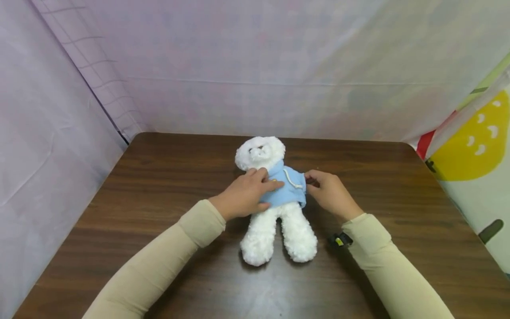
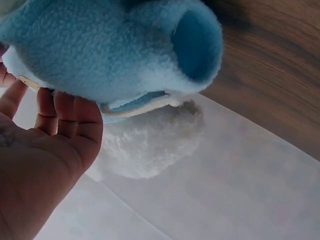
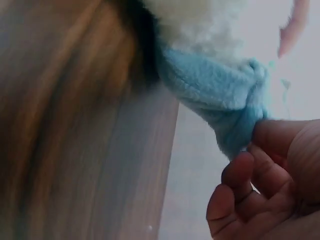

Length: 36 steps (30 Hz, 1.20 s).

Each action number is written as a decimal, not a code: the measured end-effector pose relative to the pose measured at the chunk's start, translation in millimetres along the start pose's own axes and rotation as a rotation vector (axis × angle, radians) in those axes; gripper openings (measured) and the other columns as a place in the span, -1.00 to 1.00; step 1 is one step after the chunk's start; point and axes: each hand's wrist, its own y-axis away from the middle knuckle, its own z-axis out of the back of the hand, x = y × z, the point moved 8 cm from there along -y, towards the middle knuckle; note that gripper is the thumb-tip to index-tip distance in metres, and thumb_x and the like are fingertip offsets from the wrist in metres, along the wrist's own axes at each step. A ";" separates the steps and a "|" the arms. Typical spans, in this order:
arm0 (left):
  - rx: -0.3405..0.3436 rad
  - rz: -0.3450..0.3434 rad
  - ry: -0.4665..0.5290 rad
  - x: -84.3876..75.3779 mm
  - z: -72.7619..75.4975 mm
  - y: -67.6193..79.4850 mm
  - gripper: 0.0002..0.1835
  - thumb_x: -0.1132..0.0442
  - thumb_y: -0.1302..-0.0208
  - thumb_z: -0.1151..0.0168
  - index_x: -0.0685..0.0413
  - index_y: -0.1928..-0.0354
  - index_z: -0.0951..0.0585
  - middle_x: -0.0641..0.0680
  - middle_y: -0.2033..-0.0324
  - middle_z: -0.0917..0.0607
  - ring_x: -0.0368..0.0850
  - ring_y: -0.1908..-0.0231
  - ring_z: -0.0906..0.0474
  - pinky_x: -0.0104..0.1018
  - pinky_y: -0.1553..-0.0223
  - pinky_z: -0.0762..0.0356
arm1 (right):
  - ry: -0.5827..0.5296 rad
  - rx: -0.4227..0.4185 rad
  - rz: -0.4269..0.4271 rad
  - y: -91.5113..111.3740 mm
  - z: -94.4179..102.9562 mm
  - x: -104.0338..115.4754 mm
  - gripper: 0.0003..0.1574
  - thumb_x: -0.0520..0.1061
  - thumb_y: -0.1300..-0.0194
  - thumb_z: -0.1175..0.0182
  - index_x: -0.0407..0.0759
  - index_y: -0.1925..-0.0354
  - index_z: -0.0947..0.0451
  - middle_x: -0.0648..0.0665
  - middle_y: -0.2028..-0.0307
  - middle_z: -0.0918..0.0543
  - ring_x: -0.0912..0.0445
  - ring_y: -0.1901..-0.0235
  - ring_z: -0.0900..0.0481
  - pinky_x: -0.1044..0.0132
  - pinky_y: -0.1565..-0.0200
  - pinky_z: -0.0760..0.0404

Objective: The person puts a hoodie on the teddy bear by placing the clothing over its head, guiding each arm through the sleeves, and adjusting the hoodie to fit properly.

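Note:
A white plush bear point(image 1: 260, 239) in a light blue fleece hoodie point(image 1: 288, 192) lies face up on the table, its head tipped to the left. My left hand point(image 1: 244, 193) holds the hoodie at the bear's left-hand side as seen from above, thumb across the chest. In the left wrist view its fingers curl against the front, near a pale drawstring point(image 2: 145, 106), and a sleeve opening point(image 2: 197, 47) gapes with no paw showing. With thumb and fingertips, my right hand point(image 1: 332, 192) pinches the end of the other sleeve point(image 3: 235, 132).
The brown wood-grain table point(image 1: 159, 177) reaches a pale curtain point(image 1: 279, 66) at the back. A printed sheet with a yellow shape point(image 1: 474, 141) hangs at the right. A small black device point(image 1: 340, 240) sits by the right sleeve cuff.

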 end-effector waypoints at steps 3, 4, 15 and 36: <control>0.013 -0.016 -0.027 -1.3 -0.3 0.1 -0.38 -0.02 -0.34 -0.30 -0.19 -0.42 -0.42 0.02 0.17 -0.38 -0.11 0.27 -0.22 -0.30 0.27 -0.33 | -0.035 0.003 -0.011 -1.1 0.4 -3.0 -0.84 -0.23 -0.34 -0.27 -0.22 0.11 -0.67 -0.11 0.30 -0.70 0.04 0.31 -0.61 0.12 0.24 -0.56; 0.022 -0.017 -0.033 -1.5 -0.4 0.1 -0.38 -0.02 -0.35 -0.29 -0.19 -0.42 -0.41 0.02 0.17 -0.36 -0.10 0.27 -0.22 -0.30 0.27 -0.32 | -0.037 0.006 -0.003 -1.5 0.0 -2.8 -0.87 -0.22 -0.33 -0.27 -0.21 0.15 -0.67 -0.10 0.33 -0.69 0.05 0.33 -0.59 0.14 0.25 -0.55; -0.117 -0.066 0.020 -11.4 21.7 -10.8 -0.67 0.01 -0.41 -0.20 -0.12 -0.13 -0.67 -0.01 0.10 -0.50 -0.11 0.15 -0.36 -0.28 0.16 -0.38 | 0.000 0.001 0.084 4.5 6.1 8.8 -0.88 -0.28 -0.33 -0.23 -0.11 0.33 -0.66 0.00 0.46 -0.62 0.10 0.44 -0.49 0.20 0.35 -0.47; -0.024 0.069 -0.187 -31.0 4.3 -34.5 -0.65 -0.15 -0.40 -0.17 -0.10 -0.01 -0.61 -0.05 0.21 -0.48 -0.10 0.22 -0.33 -0.24 0.33 -0.39 | -0.027 -0.076 0.120 9.0 21.5 9.8 -0.82 -0.38 -0.21 -0.22 -0.15 0.42 -0.63 -0.04 0.45 -0.51 0.09 0.44 -0.44 0.31 0.41 -0.43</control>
